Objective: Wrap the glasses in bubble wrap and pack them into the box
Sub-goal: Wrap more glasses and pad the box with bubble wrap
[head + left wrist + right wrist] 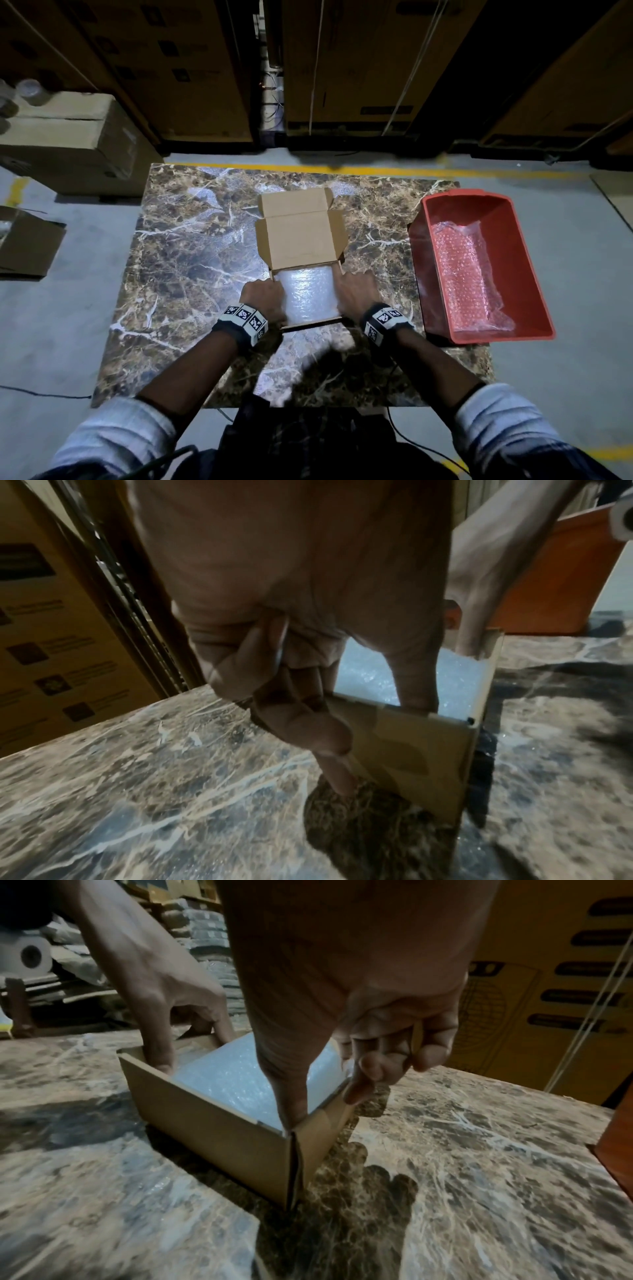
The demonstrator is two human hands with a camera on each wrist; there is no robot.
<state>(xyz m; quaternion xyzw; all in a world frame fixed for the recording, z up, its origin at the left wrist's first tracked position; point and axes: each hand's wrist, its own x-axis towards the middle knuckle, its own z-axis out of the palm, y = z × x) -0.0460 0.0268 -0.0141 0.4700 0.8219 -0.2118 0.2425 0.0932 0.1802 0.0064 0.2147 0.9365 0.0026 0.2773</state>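
Observation:
A small cardboard box (301, 240) stands on the marble table (191, 260), its lid folded back away from me. A white bubble-wrap bundle (306, 294) fills its inside; no glass shows through the wrap. My left hand (263, 298) grips the box's left wall, thumb inside against the bundle (369, 674) and fingers (329, 739) down the outside. My right hand (356, 291) grips the right wall, its thumb in the near corner and its fingers (369, 1069) curled outside. The near wall (212, 1123) is free.
A red plastic bin (416, 274) sits at the table's right edge with a sheet of bubble wrap (466, 274) in it. Large cartons (68, 144) stand on the floor at the left, blurred clear items (30, 90) on top. Tall cartons line the back.

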